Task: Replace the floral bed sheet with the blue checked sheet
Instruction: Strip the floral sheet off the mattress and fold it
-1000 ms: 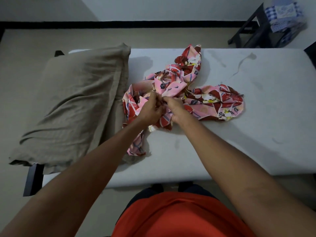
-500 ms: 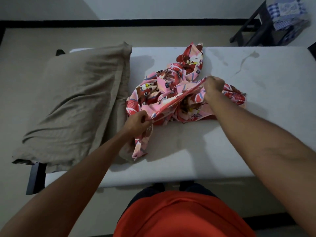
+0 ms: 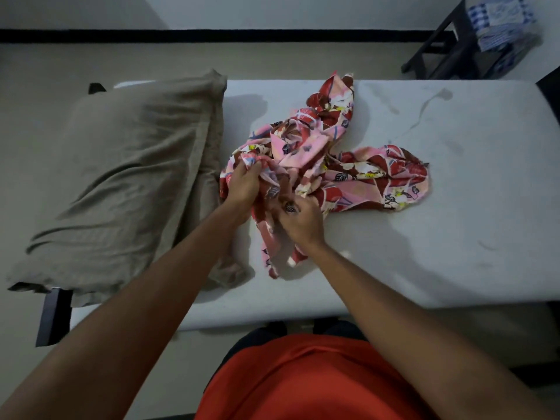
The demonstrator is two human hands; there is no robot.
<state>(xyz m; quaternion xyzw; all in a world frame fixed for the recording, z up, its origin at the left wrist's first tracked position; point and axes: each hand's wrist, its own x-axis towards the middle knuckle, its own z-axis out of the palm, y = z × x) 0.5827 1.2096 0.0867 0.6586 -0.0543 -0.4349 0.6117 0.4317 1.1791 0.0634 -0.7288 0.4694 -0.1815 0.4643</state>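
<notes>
1. Floral sheet point(image 3: 318, 165): thin pink-and-red printed cloth, crumpled into a loose, lobed heap at the middle of the bare white mattress point(image 3: 424, 237). One twisted tail trails toward the mattress's near edge.
2. Left hand point(image 3: 244, 184): fingers curled tight into a bunched fold of the heap.
3. Right hand point(image 3: 300, 221): fingers clamped on the twisted tail, closer to the mattress's near edge.
4. Pillow point(image 3: 127, 177): soft, creased grey-brown fabric covering the mattress's left end.
5. Blue checked sheet point(image 3: 497, 22): folded on a dark stand point(image 3: 448, 53) beyond the mattress's far right corner.
</notes>
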